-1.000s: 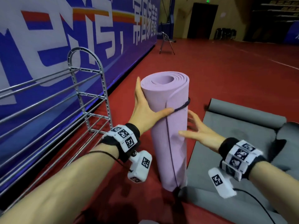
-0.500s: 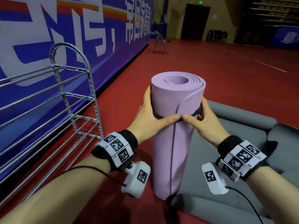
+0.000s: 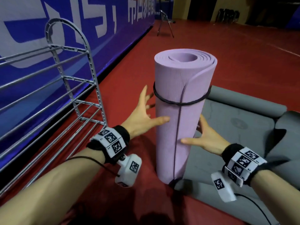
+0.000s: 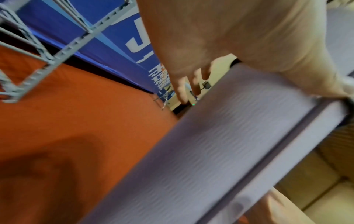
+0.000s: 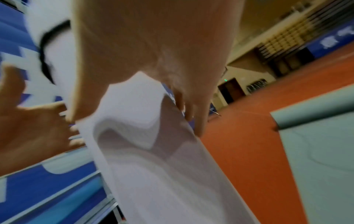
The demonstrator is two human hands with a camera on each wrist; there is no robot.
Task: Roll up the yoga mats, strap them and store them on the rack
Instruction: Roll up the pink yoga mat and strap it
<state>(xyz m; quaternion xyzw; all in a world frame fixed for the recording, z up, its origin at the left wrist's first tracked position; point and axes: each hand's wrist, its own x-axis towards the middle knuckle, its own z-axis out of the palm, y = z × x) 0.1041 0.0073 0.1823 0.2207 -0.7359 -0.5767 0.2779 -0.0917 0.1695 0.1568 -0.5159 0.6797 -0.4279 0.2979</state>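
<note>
The rolled purple yoga mat (image 3: 181, 78) stands upright on the red floor, with a black strap (image 3: 178, 103) looped around its upper part and a thin black line running down its front to its base. My left hand (image 3: 142, 116) is beside the roll's left side, fingers spread, thumb tip touching the mat. My right hand (image 3: 206, 138) is lower on the right side, thumb across the front and straight fingers behind the roll. The wrist views are blurred: the mat (image 4: 210, 151) under my left hand (image 4: 220, 37), and the mat (image 5: 153, 166) below my right hand (image 5: 162, 45).
A grey metal rack (image 3: 71, 78) with horizontal bars stands at the left against the blue banner wall. A grey mat (image 3: 235, 120), partly rolled at its far end, lies on the floor at the right behind the purple roll. A folding chair (image 3: 164, 23) stands far back.
Both hands pulled the strap loop around the roll's upper part, then let go of it. They have slid down the roll, the right hand lower than the left.
</note>
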